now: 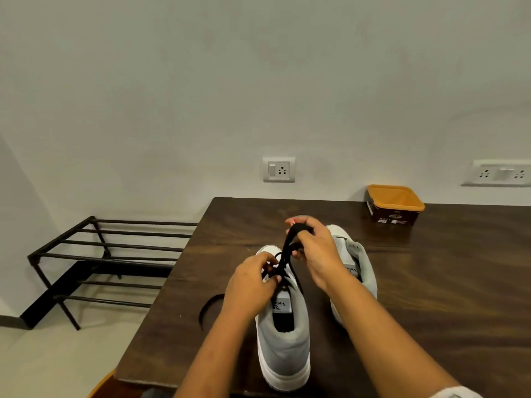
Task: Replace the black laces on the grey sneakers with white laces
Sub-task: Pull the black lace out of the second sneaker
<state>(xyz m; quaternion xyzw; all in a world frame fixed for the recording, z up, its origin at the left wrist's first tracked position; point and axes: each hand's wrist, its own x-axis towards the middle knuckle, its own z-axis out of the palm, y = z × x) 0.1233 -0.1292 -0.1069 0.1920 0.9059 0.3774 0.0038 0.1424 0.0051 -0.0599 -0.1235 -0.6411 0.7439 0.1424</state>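
Two grey sneakers with white soles stand on the dark wooden table, heels toward me. The left sneaker is nearer and still carries a black lace. My left hand pinches the lace at the eyelets over the shoe's tongue. My right hand is raised above the toe, with the lace pulled up taut and bunched in its fingers. The right sneaker is partly hidden behind my right forearm and shows no lace. Another loose black lace curls on the table left of the near shoe.
An orange-rimmed brown tub sits at the back right of the table. A black metal shoe rack stands on the floor to the left, beside the table edge. Wall sockets are behind.
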